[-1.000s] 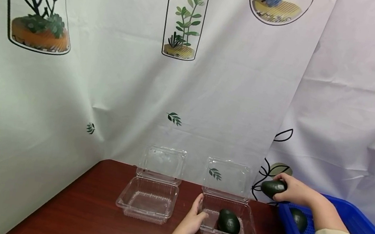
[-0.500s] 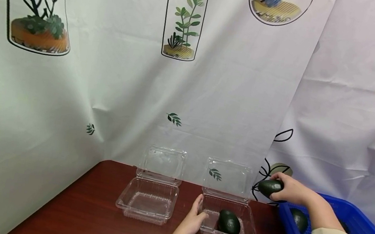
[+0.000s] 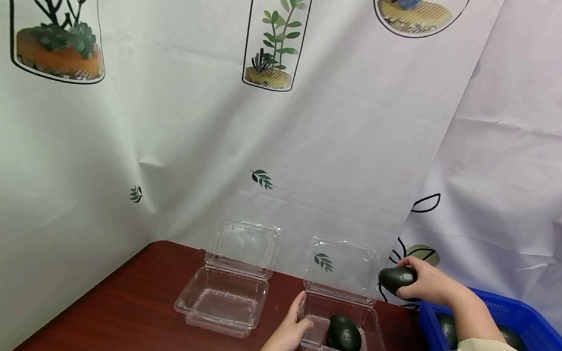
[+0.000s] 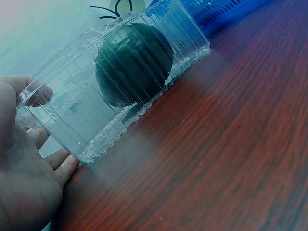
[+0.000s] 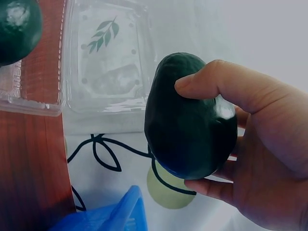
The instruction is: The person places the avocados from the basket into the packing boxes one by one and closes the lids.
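Observation:
My right hand point(image 3: 430, 282) holds a dark green avocado point(image 3: 397, 279) in the air, to the left of the blue basket. In the right wrist view the thumb lies across this avocado point(image 5: 185, 125) and the other fingers pass behind it. My left hand point(image 3: 290, 328) grips the left side of a clear plastic clamshell container point(image 3: 314, 343), thumb over the rim and fingers along the outside wall. One avocado point(image 3: 344, 334) lies inside that container, also seen through its wall in the left wrist view. The container's lid point(image 3: 342, 268) stands raised at the back.
A second clamshell container point(image 3: 221, 305), lid up and nothing inside, sits to the left on the brown table point(image 3: 141, 324). At the right is a blue basket point(image 3: 542, 329) with several avocados, partly hidden by the right arm. A printed white curtain point(image 3: 201, 128) hangs behind.
The right hand has moved slightly left with its avocado, away from the basket. More of an avocado in the basket shows behind the arm. The left hand and both containers stay put.

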Available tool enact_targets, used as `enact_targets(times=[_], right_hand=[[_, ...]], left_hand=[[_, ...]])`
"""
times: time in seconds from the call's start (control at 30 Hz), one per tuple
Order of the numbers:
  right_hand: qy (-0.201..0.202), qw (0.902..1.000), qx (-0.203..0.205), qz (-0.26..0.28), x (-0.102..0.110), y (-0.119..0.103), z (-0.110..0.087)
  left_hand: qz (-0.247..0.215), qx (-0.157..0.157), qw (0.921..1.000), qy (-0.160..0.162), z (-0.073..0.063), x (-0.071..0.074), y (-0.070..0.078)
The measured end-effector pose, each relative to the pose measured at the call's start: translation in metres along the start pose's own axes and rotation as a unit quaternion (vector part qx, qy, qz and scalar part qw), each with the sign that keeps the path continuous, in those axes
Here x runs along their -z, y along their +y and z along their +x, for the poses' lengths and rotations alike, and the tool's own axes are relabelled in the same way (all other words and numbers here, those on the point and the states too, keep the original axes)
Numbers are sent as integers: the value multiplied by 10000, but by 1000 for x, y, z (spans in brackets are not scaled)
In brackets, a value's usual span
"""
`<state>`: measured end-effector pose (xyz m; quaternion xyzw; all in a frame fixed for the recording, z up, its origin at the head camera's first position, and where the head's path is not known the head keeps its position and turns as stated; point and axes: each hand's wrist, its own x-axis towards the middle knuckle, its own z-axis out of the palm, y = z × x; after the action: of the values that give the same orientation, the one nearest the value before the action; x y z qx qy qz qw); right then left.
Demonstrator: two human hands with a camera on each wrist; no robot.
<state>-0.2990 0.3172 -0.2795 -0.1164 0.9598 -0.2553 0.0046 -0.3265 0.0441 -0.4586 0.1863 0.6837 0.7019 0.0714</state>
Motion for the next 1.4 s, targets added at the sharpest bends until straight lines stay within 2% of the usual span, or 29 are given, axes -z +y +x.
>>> enact_targets(times=[0.67, 1.4], right_hand=[[-47, 9997, 220, -23, -13, -20, 16], [-166, 9993, 305, 112, -31, -34, 31]], left_hand=[[207, 242, 9994, 117, 0, 1, 3], [153, 165, 9997, 66, -1, 1, 1]])
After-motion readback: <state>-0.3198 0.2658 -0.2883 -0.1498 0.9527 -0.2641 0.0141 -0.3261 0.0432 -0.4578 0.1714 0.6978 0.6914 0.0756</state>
